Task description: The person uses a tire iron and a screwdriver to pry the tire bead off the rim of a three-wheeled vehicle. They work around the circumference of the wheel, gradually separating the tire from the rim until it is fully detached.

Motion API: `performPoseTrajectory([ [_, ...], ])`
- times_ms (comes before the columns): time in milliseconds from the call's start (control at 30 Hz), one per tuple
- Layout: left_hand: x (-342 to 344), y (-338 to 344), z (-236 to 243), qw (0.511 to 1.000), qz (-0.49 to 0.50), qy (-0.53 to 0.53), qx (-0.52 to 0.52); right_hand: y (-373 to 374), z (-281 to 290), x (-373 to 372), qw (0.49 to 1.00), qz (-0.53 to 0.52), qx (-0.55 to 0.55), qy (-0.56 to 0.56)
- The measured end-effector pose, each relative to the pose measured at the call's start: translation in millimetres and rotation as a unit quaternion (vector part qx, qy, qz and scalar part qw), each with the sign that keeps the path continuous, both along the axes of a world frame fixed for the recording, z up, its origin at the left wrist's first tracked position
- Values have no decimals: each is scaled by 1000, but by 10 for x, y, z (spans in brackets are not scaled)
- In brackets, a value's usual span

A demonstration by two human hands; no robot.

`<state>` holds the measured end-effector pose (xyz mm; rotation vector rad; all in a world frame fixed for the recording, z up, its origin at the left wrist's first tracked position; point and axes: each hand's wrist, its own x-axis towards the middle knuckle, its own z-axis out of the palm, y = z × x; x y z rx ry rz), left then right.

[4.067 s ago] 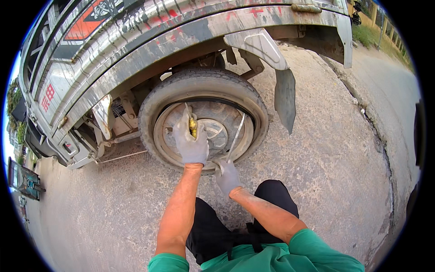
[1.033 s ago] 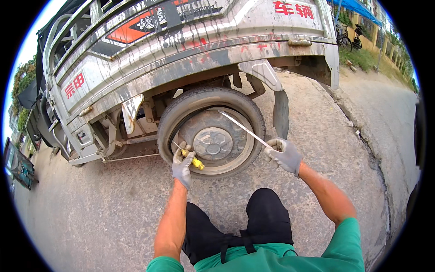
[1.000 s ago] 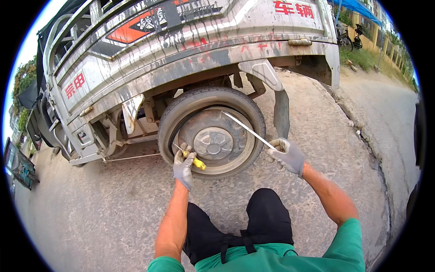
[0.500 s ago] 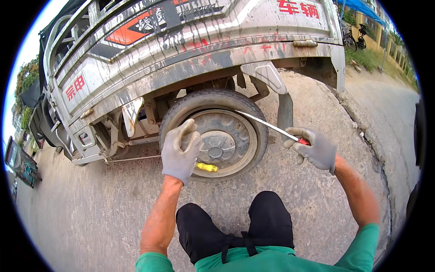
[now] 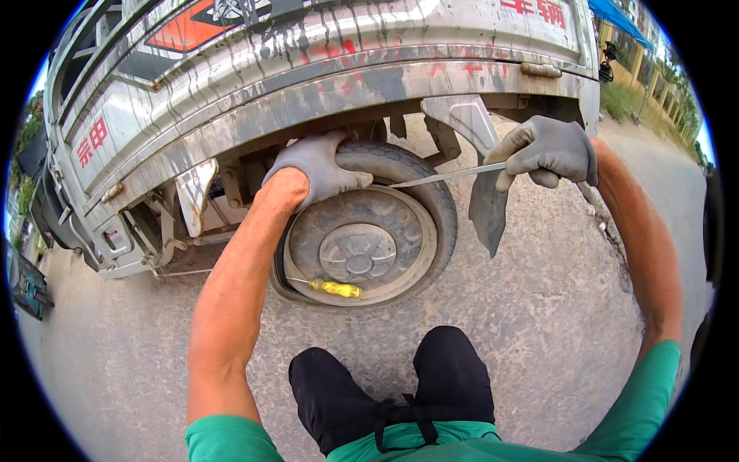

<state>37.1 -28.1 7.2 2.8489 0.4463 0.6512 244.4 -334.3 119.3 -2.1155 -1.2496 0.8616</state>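
Both my hands wear grey gloves. My left hand (image 5: 319, 165) clasps the top of the tyre (image 5: 439, 208), its thumb along the sidewall and its fingers partly hidden over the tread. In my right hand (image 5: 543, 154) is a long flat-shafted screwdriver (image 5: 454, 174), its handle covered by the fingers. The shaft points left, and its tip meets the gap between the tyre and the metal wheel rim (image 5: 419, 250) near the top. A yellow-handled screwdriver (image 5: 335, 289) juts from the lower left of that gap with no hand on it.
The wheel sits under the dirty white side panel (image 5: 308, 100) of a cargo vehicle. A dark mud flap (image 5: 487, 212) hangs right of the tyre, beside a white bracket (image 5: 462, 119). My knees (image 5: 454, 369) are close below the wheel, over rough concrete (image 5: 539, 331).
My left hand has gone from in front of the wheel up onto the tyre's top. My right hand has risen, bringing the screwdriver's shaft nearly level. The view has shifted slightly.
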Motion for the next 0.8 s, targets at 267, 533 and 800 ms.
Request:
performPoseTrajectory([
  [267,-84,-149,75,999,20,15,-33,135,20,-278,997,-32,-18,-70],
  [533,-127,-197,94,998,57,10,-25,148,101,-601,987,-63,6,-145],
  [800,-114,-186,5,999,43,-33,-7,570,398,-605,979,20,-24,-202],
])
